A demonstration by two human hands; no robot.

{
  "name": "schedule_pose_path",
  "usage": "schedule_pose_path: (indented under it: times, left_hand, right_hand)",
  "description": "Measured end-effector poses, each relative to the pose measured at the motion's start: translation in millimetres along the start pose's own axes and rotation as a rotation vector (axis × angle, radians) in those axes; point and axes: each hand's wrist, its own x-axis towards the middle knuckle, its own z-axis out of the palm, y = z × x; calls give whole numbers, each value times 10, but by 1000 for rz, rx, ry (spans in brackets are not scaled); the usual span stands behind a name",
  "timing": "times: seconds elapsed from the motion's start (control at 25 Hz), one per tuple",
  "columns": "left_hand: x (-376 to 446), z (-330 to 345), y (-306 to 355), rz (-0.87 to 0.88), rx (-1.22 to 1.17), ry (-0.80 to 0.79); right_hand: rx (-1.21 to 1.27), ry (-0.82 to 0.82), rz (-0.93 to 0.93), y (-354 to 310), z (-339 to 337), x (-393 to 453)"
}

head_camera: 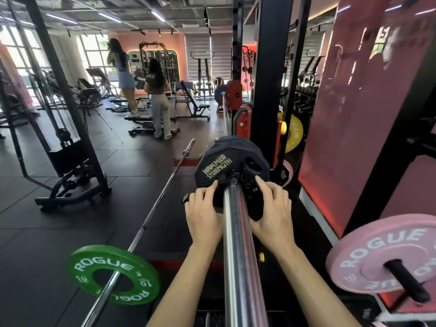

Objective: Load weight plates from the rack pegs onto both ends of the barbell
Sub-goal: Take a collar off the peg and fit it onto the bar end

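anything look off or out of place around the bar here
One oddity: a second barbell lies on the floor left of the rack, with a green plate on its near end only. Otherwise, both hands press the black plate squarely along the sleeve.

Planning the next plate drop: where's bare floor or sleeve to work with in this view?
Free: dark floor mat between the cable machine base and the second barbell; bare barbell sleeve from the wrists toward the camera. Crowded: at the black plate, where left hand and right hand flank the collar; right side blocked by the pink plate on its peg.
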Motion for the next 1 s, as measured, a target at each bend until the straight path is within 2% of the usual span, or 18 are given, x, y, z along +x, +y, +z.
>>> schedule_pose_path:
  times: [0.12, 0.32, 0.52, 0.76, 1.0]
  left_hand:
    - [22, -11, 17, 19, -23, -3]
    - [39, -71, 22, 185, -69, 18]
    - [23, -59, 15, 128, -86, 10]
    - [17, -62, -4, -12, -207, -36]
    - [118, -56, 24, 46, -170, -22]
  right_hand:
    - [-34, -26, -13, -47, -16, 70]
    - [-80, -67, -32, -96, -22, 134]
    - [-27, -21, 30, -86, -1, 130]
    - [-77, -73, -58, -41, -18, 195]
    - [-48, -130, -148, -33, -69, 253]
